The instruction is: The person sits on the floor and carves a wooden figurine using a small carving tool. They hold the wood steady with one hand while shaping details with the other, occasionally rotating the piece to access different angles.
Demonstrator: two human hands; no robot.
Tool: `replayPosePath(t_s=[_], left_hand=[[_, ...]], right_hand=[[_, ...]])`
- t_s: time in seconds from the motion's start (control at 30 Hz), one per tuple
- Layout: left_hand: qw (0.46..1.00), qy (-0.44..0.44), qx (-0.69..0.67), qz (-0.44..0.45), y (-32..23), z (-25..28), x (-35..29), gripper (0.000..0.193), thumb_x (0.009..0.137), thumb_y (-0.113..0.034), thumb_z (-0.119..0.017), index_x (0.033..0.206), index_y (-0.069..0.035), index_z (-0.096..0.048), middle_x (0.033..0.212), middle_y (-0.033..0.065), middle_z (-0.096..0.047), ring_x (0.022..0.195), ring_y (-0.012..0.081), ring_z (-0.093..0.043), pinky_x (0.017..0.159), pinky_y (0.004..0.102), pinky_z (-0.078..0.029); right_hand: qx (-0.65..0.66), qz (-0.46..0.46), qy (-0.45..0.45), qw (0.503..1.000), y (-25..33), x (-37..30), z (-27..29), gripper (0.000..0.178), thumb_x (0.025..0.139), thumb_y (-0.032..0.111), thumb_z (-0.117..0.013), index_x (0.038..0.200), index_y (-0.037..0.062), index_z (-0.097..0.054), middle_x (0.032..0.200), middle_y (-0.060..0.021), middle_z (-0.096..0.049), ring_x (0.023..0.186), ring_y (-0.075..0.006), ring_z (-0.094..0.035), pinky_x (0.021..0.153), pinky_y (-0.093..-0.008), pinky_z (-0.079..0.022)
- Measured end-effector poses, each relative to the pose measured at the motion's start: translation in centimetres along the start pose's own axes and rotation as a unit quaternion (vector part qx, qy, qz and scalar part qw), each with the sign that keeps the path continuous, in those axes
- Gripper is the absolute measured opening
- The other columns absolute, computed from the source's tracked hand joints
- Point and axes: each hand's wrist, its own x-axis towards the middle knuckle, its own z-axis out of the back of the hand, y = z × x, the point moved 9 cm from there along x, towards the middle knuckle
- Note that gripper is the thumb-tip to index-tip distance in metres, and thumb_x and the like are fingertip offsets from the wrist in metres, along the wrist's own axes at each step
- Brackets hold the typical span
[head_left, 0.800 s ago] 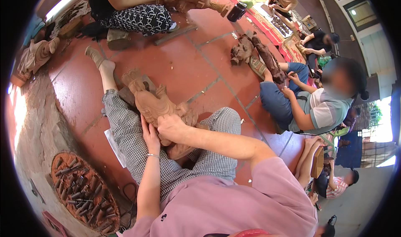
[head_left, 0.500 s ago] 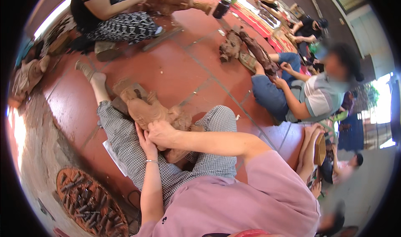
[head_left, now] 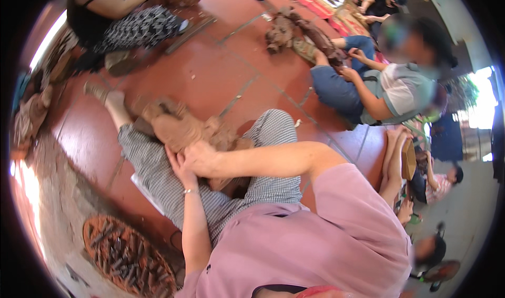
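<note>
Lying between the checked trouser legs: one brown carved figure (head_left: 179, 129). Two hands at its near side: right hand (head_left: 201, 158) bunched, left hand (head_left: 182, 167) pressed up beside it, touching. Fingers: undersides hidden, cannot tell whether clamped on anything. Risk, as judged: off-centre pressure could roll the figure, nothing visibly bracing it but legs and hands; any tool hidden in the right grip could slip into the left. Farther: one oval tray (head_left: 96, 222), tools (head_left: 126, 258) too overlapped to count; one co-worker (head_left: 336, 88) in blue trousers, one dark carving (head_left: 281, 32).
</note>
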Motion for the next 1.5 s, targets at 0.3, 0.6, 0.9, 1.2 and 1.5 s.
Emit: replayPosePath(t_s=[0.3, 0.6, 0.9, 1.2, 1.5], left_hand=[[0.973, -0.051, 0.217, -0.053, -3.0, 1.0, -1.1, 0.055, 0.099, -0.011, -0.046, 0.151, 0.0, -0.033, 0.15, 0.0185, -0.044, 0.136, 0.0242, -0.045, 0.112, 0.0313, -0.034], [0.977, -0.055, 0.198, -0.05, -2.7, 0.0, -0.9, 0.058, 0.097, -0.016, -0.048, 0.151, 0.001, -0.032, 0.149, 0.0225, -0.044, 0.137, 0.0319, -0.045, 0.112, 0.0347, -0.035], [0.976, -0.057, 0.207, -0.039, -2.7, 0.3, -0.6, 0.059, 0.097, -0.017, -0.049, 0.151, 0.0, -0.032, 0.148, 0.0243, -0.045, 0.136, 0.0338, -0.046, 0.112, 0.0363, -0.036], [0.977, -0.054, 0.204, -0.021, -2.8, 0.1, -0.7, 0.059, 0.098, -0.017, -0.049, 0.151, 0.0, -0.032, 0.149, 0.0241, -0.043, 0.138, 0.0334, -0.043, 0.114, 0.0362, -0.033], [0.978, -0.047, 0.201, -0.033, -3.2, 0.2, -0.8, 0.059, 0.097, -0.016, -0.048, 0.151, 0.001, -0.031, 0.15, 0.0227, -0.042, 0.14, 0.0323, -0.041, 0.115, 0.0362, -0.032]], right_hand=[[-0.052, 0.031, 0.008, 0.998, 1.3, -1.3, 1.8, 0.018, 0.076, 0.016, -0.066, 0.083, 0.0018, -0.074, 0.087, -0.0166, -0.067, 0.083, -0.0297, -0.069, 0.064, -0.0405, -0.057], [-0.096, 0.047, 0.028, 0.994, 0.1, -1.3, 2.2, 0.021, 0.078, 0.009, -0.063, 0.096, -0.0029, -0.066, 0.087, -0.011, -0.064, 0.082, -0.0255, -0.066, 0.063, -0.0356, -0.055], [-0.092, 0.044, 0.017, 0.995, 0.0, -0.7, 2.0, 0.014, 0.075, 0.01, -0.065, 0.084, 0.0005, -0.071, 0.091, -0.0123, -0.064, 0.089, -0.0268, -0.064, 0.068, -0.0371, -0.056], [-0.086, 0.043, -0.018, 0.995, 0.0, -0.3, 2.2, 0.015, 0.074, 0.01, -0.065, 0.084, 0.0015, -0.073, 0.089, -0.0119, -0.065, 0.087, -0.0268, -0.065, 0.07, -0.0363, -0.056], [0.038, -0.012, -0.147, 0.988, -3.8, 1.0, 4.1, 0.016, 0.084, 0.012, -0.064, 0.095, 0.0044, -0.071, 0.086, -0.011, -0.065, 0.084, -0.0251, -0.065, 0.072, -0.0358, -0.055]])
